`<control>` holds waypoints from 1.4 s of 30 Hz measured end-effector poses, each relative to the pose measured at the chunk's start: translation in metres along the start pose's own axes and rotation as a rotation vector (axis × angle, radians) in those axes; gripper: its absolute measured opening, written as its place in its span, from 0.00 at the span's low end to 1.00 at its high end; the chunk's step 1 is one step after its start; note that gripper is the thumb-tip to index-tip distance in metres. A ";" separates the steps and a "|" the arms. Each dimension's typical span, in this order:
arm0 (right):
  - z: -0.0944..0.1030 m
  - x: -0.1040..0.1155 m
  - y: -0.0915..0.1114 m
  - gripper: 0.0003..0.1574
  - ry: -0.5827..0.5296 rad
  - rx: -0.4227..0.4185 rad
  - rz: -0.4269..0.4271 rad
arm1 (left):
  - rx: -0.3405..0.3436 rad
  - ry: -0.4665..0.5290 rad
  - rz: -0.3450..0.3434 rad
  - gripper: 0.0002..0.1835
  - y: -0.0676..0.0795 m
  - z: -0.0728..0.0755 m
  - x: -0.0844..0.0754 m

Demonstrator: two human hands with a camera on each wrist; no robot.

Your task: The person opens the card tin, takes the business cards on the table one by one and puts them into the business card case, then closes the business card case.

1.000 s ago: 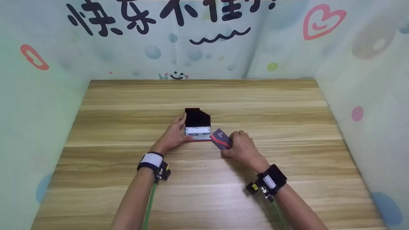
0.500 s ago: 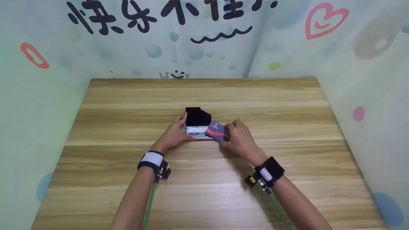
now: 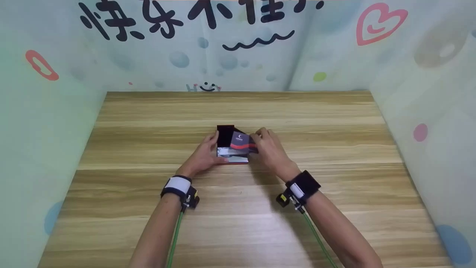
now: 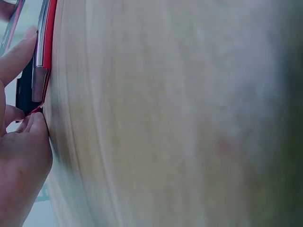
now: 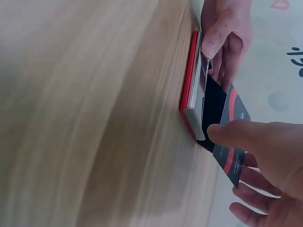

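Note:
A card case point(image 3: 224, 136) stands with its lid raised on the table; the lid's inside is black and pale cards point(image 3: 238, 159) lie in its tray. The right wrist view shows its red outer shell point(image 5: 190, 71). My left hand point(image 3: 202, 155) grips the case at its left side, thumb over the front and fingers behind by the lid. Between thumb and fingers my right hand point(image 3: 270, 149) pinches a dark grey business card point(image 5: 232, 130) with a red wavy stripe. That card hangs tilted over the tray, covering part of the lid in the head view.
The wood-grain table point(image 3: 238, 208) runs to a printed backdrop point(image 3: 148, 67) at the back and both sides. A camera on a strap point(image 3: 180, 190) sits on each wrist, with a green cable point(image 3: 174, 238) trailing toward the front.
My right hand has carried the business card left and up, from beside the case to over its tray and lid. My left hand has stayed on the case.

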State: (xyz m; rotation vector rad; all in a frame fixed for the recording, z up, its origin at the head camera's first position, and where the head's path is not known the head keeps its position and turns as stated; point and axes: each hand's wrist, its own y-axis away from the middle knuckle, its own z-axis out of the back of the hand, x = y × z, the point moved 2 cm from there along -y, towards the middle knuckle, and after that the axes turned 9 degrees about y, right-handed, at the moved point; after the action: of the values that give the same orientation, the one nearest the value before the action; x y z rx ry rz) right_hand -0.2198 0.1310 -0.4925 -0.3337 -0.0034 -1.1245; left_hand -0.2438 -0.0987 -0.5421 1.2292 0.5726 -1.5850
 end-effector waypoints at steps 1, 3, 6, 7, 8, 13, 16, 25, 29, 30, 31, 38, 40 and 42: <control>0.000 0.001 -0.002 0.35 0.018 0.001 0.016 | 0.001 0.001 0.003 0.59 0.000 0.000 0.000; -0.001 0.004 -0.007 0.35 0.056 0.010 0.043 | 0.000 0.009 0.011 0.59 0.000 0.000 0.000; -0.003 0.007 -0.013 0.35 0.086 0.017 0.080 | -0.009 0.023 0.015 0.60 0.000 0.000 0.000; -0.004 0.008 -0.015 0.34 0.087 0.024 0.088 | -0.012 0.028 0.018 0.60 0.000 -0.001 0.000; -0.005 0.009 -0.016 0.34 0.088 0.030 0.096 | -0.012 0.030 0.021 0.60 0.000 -0.001 0.000; -0.010 0.014 -0.021 0.29 0.099 0.068 0.111 | -0.005 0.035 0.042 0.60 -0.001 -0.002 0.002; -0.012 0.016 -0.022 0.31 0.109 0.106 0.100 | -0.008 0.034 0.046 0.60 -0.001 -0.003 0.003; -0.019 0.021 -0.027 0.31 0.099 0.174 0.075 | -0.006 0.046 -0.007 0.60 -0.002 -0.003 0.001; -0.020 0.022 -0.029 0.28 0.103 0.179 0.098 | -0.001 0.055 -0.021 0.60 -0.001 -0.003 -0.001; -0.021 0.023 -0.030 0.28 0.105 0.187 0.099 | -0.003 0.053 -0.015 0.60 -0.001 -0.002 -0.001; -0.021 0.023 -0.030 0.28 0.107 0.193 0.101 | -0.006 0.050 -0.009 0.60 -0.001 -0.002 -0.001; -0.024 0.022 -0.032 0.28 0.096 0.256 0.077 | -0.006 0.048 -0.002 0.59 0.000 -0.002 0.001; -0.025 0.021 -0.032 0.28 0.080 0.262 0.068 | -0.008 0.049 0.001 0.59 0.000 -0.001 0.001; -0.026 0.020 -0.032 0.28 0.064 0.258 0.065 | -0.010 0.049 0.005 0.59 0.000 0.000 0.001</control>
State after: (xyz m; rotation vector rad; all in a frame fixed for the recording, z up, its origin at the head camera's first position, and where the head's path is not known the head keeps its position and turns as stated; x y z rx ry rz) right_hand -0.2437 0.0938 -0.5055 -0.0677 -0.0801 -1.0560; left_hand -0.2440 -0.0986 -0.5435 1.2639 0.6077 -1.5494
